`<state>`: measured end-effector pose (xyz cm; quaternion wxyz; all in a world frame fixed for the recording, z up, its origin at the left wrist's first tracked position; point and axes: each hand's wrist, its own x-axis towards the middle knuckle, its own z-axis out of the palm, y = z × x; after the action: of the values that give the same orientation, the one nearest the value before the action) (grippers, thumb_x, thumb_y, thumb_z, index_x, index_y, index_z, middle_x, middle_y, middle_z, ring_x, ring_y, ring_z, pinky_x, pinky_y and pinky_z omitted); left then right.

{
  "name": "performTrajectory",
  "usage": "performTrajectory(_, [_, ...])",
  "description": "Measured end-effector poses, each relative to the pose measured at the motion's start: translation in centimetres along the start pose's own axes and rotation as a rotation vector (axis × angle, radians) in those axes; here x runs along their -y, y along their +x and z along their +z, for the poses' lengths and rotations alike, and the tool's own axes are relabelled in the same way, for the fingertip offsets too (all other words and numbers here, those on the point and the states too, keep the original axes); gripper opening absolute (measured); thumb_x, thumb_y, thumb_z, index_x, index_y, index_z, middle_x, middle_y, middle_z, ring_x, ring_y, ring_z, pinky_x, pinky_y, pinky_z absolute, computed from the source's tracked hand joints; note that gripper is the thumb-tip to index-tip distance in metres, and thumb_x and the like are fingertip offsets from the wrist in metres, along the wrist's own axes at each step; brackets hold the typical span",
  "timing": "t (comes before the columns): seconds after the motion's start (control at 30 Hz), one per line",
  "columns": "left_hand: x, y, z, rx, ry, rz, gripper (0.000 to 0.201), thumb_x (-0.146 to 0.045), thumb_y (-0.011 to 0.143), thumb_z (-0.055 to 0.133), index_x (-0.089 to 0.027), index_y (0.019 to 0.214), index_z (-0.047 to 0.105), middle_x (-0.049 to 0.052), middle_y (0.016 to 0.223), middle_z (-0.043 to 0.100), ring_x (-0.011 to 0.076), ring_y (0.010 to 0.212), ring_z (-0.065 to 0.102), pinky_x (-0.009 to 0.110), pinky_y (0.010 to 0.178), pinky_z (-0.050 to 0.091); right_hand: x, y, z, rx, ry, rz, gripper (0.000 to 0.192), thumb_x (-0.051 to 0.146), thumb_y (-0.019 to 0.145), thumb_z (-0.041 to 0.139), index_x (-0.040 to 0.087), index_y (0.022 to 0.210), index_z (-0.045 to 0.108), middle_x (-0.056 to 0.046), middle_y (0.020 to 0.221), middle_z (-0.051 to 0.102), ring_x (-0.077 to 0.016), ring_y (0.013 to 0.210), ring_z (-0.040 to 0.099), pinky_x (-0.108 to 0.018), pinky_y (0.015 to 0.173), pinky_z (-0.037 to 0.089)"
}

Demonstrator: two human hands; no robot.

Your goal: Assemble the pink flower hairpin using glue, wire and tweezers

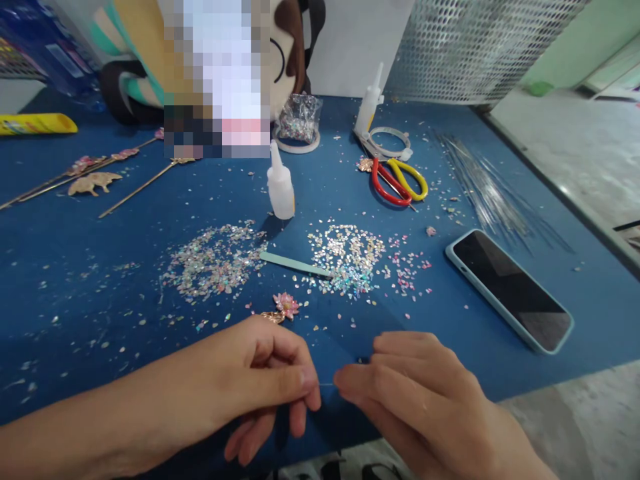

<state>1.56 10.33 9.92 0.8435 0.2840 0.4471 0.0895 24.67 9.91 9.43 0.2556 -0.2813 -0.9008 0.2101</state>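
Observation:
My left hand [260,380] and my right hand [410,393] meet low over the front edge of the blue table [75,253]. Both pinch a thin wire [326,385] that spans the small gap between their fingertips. Just above my left hand lies a gold hairpin with a pink flower [283,308]; its stem runs under my fingers. Beyond it are two heaps of iridescent flakes [215,260] [347,257], with a pale green stick [295,265] between them.
A glue bottle [280,187] stands mid-table, another [369,107] at the back. Red and yellow scissors [397,179], a tape ring [390,141], a bundle of wires [487,193] and a phone [510,290] lie to the right. Gold hairpins [95,177] are at left.

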Motion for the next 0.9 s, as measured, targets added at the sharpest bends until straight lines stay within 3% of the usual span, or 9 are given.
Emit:
performTrajectory(0.2, [-0.2, -0.1, -0.1, 0.001, 0.025, -0.016, 0.029, -0.039, 0.072, 0.089, -0.019, 0.066, 0.069, -0.004, 0.061, 0.065, 0.0034, 0.037, 0.04, 0.017, 0.036, 0.018, -0.1, 0.0, -0.3, 0.004, -0.047, -0.024, 0.035, 0.012, 0.109, 0.04, 0.021, 0.088, 0.067, 0.001, 0.061, 0.064, -0.0127, 0.054, 0.057, -0.027, 0.056, 0.051])
performTrajectory(0.4, [0.3, -0.4, -0.6, -0.012, 0.008, 0.061, 0.017, -0.029, 0.076, 0.082, -0.02, 0.066, 0.071, -0.005, 0.061, 0.066, 0.004, 0.04, 0.04, 0.017, 0.038, 0.022, -0.1, 0.0, -0.7, 0.036, -0.03, -0.07, 0.031, 0.007, 0.107, 0.039, 0.017, 0.098, 0.067, 0.001, 0.065, 0.064, -0.0133, 0.057, 0.055, -0.027, 0.063, 0.053])
performTrajectory(0.57, [0.3, -0.9, -1.0, -0.129, 0.09, 0.1, 0.016, -0.028, 0.075, 0.078, -0.021, 0.064, 0.069, -0.005, 0.061, 0.064, 0.0063, 0.045, 0.044, 0.017, 0.043, 0.029, -0.8, 1.1, -1.5, 0.157, -0.091, -0.047, 0.036, 0.001, 0.101, 0.042, 0.016, 0.078, 0.067, 0.0, 0.063, 0.059, -0.0154, 0.057, 0.045, -0.031, 0.055, 0.043])
performTrajectory(0.8, [-0.5, -1.5, -0.4, -0.209, 0.272, 0.229, 0.021, -0.03, 0.075, 0.057, -0.024, 0.056, 0.051, -0.007, 0.055, 0.044, 0.0111, 0.052, 0.035, 0.025, 0.047, 0.024, -2.7, 4.7, -1.7, 0.395, -0.281, -0.027, 0.021, 0.009, 0.099, 0.059, 0.016, 0.083, 0.071, -0.006, 0.085, 0.071, -0.0207, 0.08, 0.061, -0.036, 0.078, 0.048])
performTrajectory(0.9, [-1.0, -1.7, 0.0, -0.201, 0.327, 0.244, 0.025, -0.033, 0.078, 0.051, -0.025, 0.055, 0.047, -0.006, 0.056, 0.044, 0.0128, 0.054, 0.035, 0.027, 0.05, 0.025, -3.1, 7.6, -0.7, 0.417, -0.404, 0.049, 0.016, 0.007, 0.096, 0.062, 0.014, 0.085, 0.072, -0.008, 0.083, 0.07, -0.0212, 0.079, 0.059, -0.034, 0.073, 0.042])
